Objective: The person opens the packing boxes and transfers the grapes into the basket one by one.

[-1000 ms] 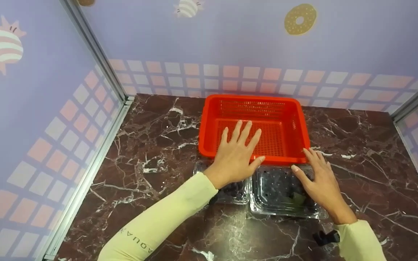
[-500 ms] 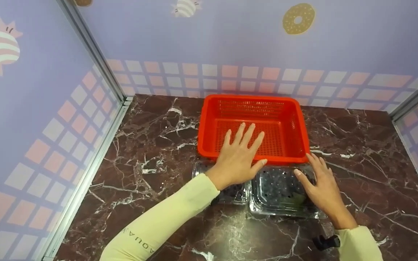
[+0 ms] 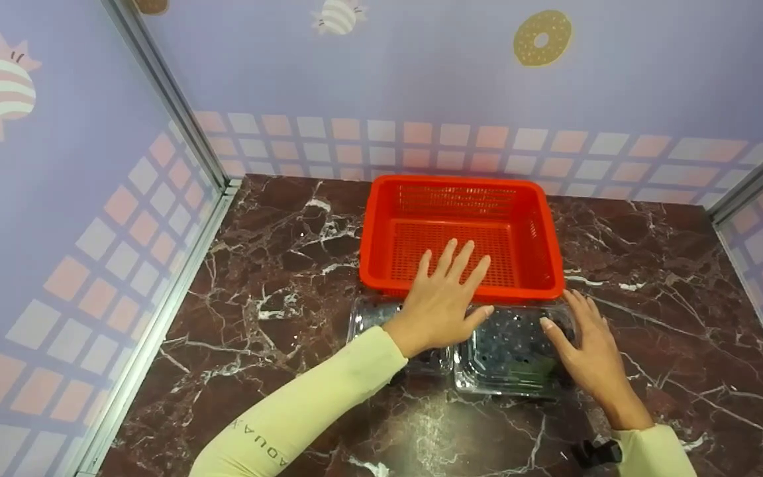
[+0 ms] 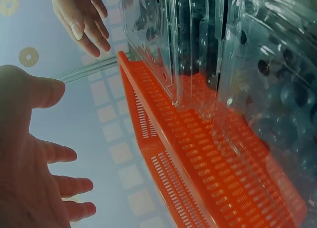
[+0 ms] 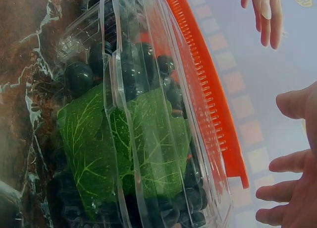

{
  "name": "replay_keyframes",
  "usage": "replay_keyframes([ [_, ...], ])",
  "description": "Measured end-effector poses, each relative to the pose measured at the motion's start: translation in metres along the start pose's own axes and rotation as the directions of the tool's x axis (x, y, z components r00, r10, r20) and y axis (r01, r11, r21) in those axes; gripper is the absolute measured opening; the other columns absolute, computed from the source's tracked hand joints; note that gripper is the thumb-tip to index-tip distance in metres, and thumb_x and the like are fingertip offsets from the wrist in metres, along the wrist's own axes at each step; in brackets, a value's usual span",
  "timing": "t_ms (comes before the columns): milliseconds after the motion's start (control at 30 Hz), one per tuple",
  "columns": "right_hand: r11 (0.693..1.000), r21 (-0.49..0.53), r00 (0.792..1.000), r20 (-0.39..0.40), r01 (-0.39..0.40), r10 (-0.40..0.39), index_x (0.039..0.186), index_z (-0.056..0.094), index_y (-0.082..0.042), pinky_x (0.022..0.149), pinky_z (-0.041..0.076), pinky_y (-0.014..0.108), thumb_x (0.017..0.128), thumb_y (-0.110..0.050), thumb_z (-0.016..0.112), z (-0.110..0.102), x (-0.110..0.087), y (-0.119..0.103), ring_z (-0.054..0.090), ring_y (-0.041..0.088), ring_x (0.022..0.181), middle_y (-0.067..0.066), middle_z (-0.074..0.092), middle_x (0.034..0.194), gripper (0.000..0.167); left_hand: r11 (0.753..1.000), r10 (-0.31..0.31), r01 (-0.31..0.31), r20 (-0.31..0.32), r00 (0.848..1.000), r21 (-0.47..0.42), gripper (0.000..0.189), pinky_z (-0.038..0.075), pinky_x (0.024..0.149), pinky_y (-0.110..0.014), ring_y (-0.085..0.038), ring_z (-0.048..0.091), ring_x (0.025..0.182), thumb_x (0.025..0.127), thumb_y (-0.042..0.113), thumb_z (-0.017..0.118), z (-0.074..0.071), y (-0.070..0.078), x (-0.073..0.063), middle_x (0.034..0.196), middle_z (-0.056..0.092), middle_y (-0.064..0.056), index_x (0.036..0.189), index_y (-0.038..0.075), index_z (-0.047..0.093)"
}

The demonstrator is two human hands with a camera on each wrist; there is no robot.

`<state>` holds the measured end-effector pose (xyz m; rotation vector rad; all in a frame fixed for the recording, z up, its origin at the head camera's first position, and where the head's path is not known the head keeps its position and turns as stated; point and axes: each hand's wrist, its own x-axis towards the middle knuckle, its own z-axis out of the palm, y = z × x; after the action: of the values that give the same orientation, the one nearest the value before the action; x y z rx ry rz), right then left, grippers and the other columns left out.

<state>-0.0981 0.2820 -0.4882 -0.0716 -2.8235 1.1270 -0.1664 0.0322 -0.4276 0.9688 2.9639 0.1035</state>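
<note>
My left hand [image 3: 440, 308] hovers over the front edge of the red basket [image 3: 456, 182], fingers spread and nothing in its grasp. Below it lies the left clear plastic clamshell [image 3: 367, 318], partly hidden by the hand and sleeve. The right clamshell [image 3: 507, 364] sits beside it. My right hand [image 3: 590, 351] is above that box's right side, fingers loosely extended. Through its clear walls, the right wrist view shows dark round fruit [image 5: 79, 79] like grapes and a large green leaf [image 5: 153, 139]. Vent holes dot the lids.
The perforated basket stands behind both clamshells, near the back wall [image 3: 421, 79]. A brown marbled tabletop [image 3: 275, 265] carries everything. Side walls [image 3: 90, 199] close in the left and right. A small black object [image 3: 597, 454] sits by the right cuff.
Both hands have drawn back slightly toward the body, the left one also shifting a little to the right. The basket and clamshells stay where they were.
</note>
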Motion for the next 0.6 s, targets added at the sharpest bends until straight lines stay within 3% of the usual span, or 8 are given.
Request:
replay_keyframes([
  [600, 0.999, -0.005, 0.998, -0.014, -0.053, 0.053, 0.15, 0.032, -0.008, 0.111, 0.014, 0.07, 0.095, -0.043, 0.057, -0.002, -0.01, 0.009, 0.014, 0.046, 0.147, 0.023, 0.023, 0.158, 0.07, 0.999, 0.043, -0.043, 0.013, 0.999, -0.024, 0.074, 0.012, 0.12, -0.057, -0.029, 0.003, 0.152, 0.096, 0.061, 0.035, 0.017, 0.007, -0.001, 0.164, 0.008, -0.005, 0.157, 0.026, 0.012],
])
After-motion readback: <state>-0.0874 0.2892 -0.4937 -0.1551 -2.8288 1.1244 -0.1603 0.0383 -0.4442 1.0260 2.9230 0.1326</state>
